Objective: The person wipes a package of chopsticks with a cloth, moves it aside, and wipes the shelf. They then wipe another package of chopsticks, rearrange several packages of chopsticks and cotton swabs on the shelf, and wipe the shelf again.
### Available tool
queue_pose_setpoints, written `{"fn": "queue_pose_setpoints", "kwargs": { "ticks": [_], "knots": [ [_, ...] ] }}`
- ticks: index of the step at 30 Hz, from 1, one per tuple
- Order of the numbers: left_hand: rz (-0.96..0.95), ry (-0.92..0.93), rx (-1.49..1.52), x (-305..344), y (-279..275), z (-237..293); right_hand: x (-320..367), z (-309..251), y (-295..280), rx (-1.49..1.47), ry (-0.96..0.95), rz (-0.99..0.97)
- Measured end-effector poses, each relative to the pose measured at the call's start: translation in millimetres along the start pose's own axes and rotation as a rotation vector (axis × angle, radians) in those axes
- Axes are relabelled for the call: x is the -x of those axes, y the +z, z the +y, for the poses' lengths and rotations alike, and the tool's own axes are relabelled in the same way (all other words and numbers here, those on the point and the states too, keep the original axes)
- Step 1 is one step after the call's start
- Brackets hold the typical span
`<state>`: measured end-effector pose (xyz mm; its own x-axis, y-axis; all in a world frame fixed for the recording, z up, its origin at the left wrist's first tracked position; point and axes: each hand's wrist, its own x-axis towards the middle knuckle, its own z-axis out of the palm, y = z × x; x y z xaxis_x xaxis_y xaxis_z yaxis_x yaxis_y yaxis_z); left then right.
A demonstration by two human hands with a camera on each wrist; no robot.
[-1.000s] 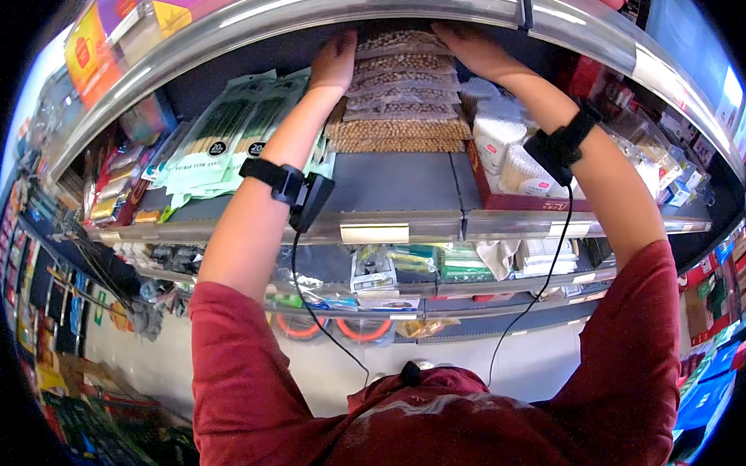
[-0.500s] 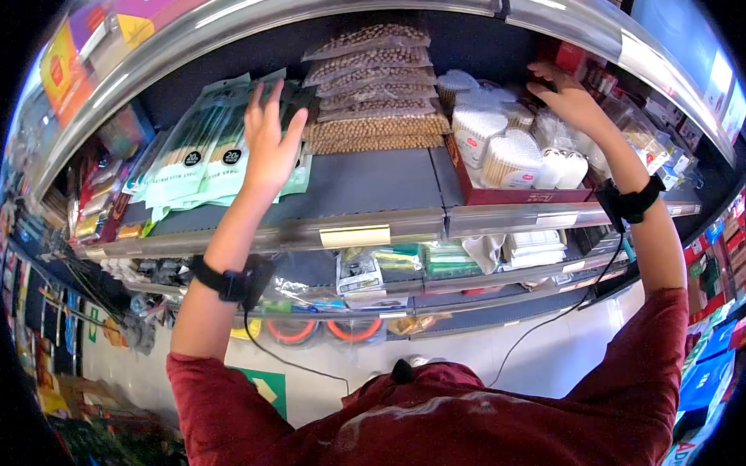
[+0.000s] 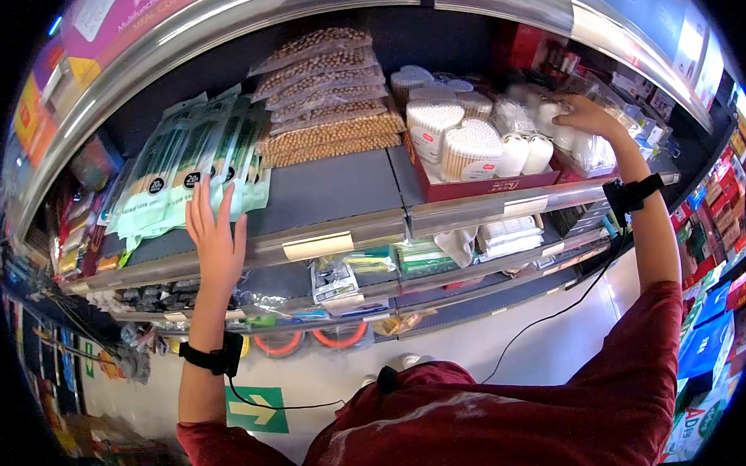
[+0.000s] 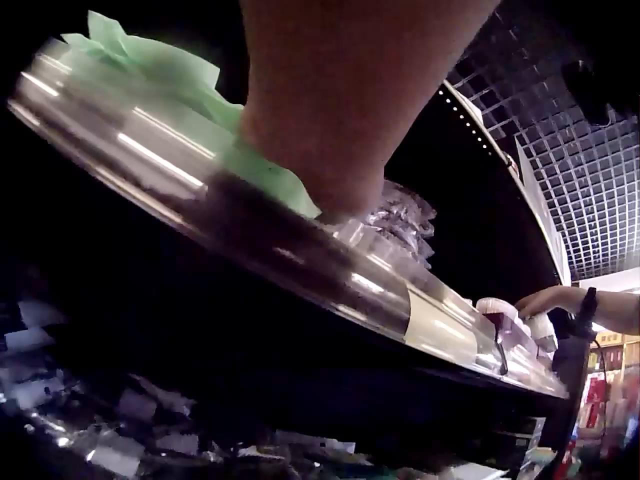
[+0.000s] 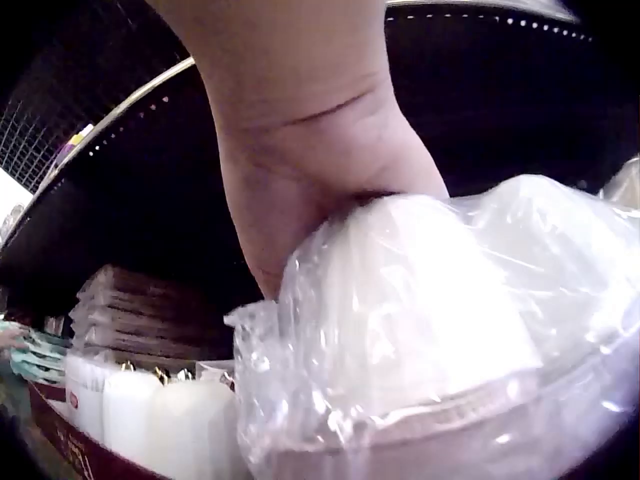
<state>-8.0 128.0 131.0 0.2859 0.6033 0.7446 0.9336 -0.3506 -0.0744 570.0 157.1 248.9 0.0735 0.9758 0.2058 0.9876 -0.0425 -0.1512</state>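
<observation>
My left hand [image 3: 212, 226] is raised with its fingers straight, in front of the pale green packs [image 3: 182, 182] near the shelf's front edge. It holds nothing. On the right side of the shelf, my right hand [image 3: 587, 117] grips a white pack in clear plastic [image 5: 410, 310], its fingers bent over the top. That pack bulges below the palm in the right wrist view, where the fingertips are hidden behind it. Beside it, a dark red tray [image 3: 482, 188] holds cotton swab packs [image 3: 471, 150] and small white containers [image 3: 514, 154].
Stacked clear bags of tan pieces [image 3: 327, 95] stand between the green packs and the tray. A metal-edged upper shelf [image 3: 299, 7] arches above the hands. Along the front runs a clear price rail [image 3: 316, 246]. Lower shelves hold more packaged goods.
Both hands have come away from the stacked bags. The left moved left and down towards the shelf edge; the right went right and took hold of a plastic-wrapped white pack. The view shifted right.
</observation>
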Motion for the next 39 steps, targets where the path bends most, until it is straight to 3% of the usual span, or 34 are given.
{"fn": "queue_pose_setpoints", "kwargs": {
  "ticks": [2, 7, 9, 11, 13, 15, 17, 23, 27, 29, 30, 31, 32, 33, 35, 36, 38, 39],
  "knots": [
    [0.004, 0.011, -0.036, 2, 3, 0, -3, 9, 5, 0.071, -0.213, 0.052],
    [0.008, -0.005, -0.048, 1, 6, 3, 18, -37, 8, 0.05, -0.118, 0.288],
    [0.014, -0.012, -0.057, 1, 6, 1, 28, -53, 14, 0.138, -0.174, 0.51],
    [0.031, -0.003, -0.04, 2, 6, 2, 28, -62, 19, 0.101, -0.295, 0.527],
    [0.024, -0.007, -0.037, 2, 6, 3, 43, -80, 25, -0.021, -0.501, 0.388],
    [0.012, -0.015, -0.056, 3, 7, 2, 44, -81, 46, 0.024, -0.426, 0.272],
    [-0.007, -0.006, -0.064, 4, 10, 1, 45, -81, 62, -0.015, -0.518, 0.356],
    [0.05, 0.036, -0.103, 5, 15, -3, 45, -68, 76, -0.093, -0.467, 0.367],
    [0.047, 0.032, -0.09, 6, 14, 0, 60, -78, 88, 0.032, -0.532, 0.564],
    [0.046, 0.024, -0.088, 5, 14, -1, 95, -100, 93, -0.014, -0.639, 0.773],
    [0.047, 0.019, -0.09, 5, 14, -1, 113, -96, 118, 0.017, -0.758, 0.72],
    [0.047, 0.02, -0.091, 5, 14, -1, 128, -106, 136, -0.116, -0.917, 0.407],
    [0.047, 0.022, -0.092, 5, 14, -1, 147, -118, 158, -0.305, -1.127, 0.322],
    [0.047, 0.02, -0.097, 5, 14, 0, 163, -135, 175, -0.194, -1.242, 0.257],
    [0.049, 0.022, -0.065, 5, 12, 0, 182, -149, 216, -0.078, -1.317, 0.345],
    [0.048, 0.023, -0.082, 6, 14, -2, 176, -143, 240, -0.084, -1.325, 0.351],
    [0.039, 0.019, -0.089, 6, 13, -2, 158, -126, 285, -0.092, -1.065, 0.12],
    [0.032, 0.016, -0.09, 6, 11, -2, 145, -122, 295, -0.178, -0.888, 0.111]
  ]
}}
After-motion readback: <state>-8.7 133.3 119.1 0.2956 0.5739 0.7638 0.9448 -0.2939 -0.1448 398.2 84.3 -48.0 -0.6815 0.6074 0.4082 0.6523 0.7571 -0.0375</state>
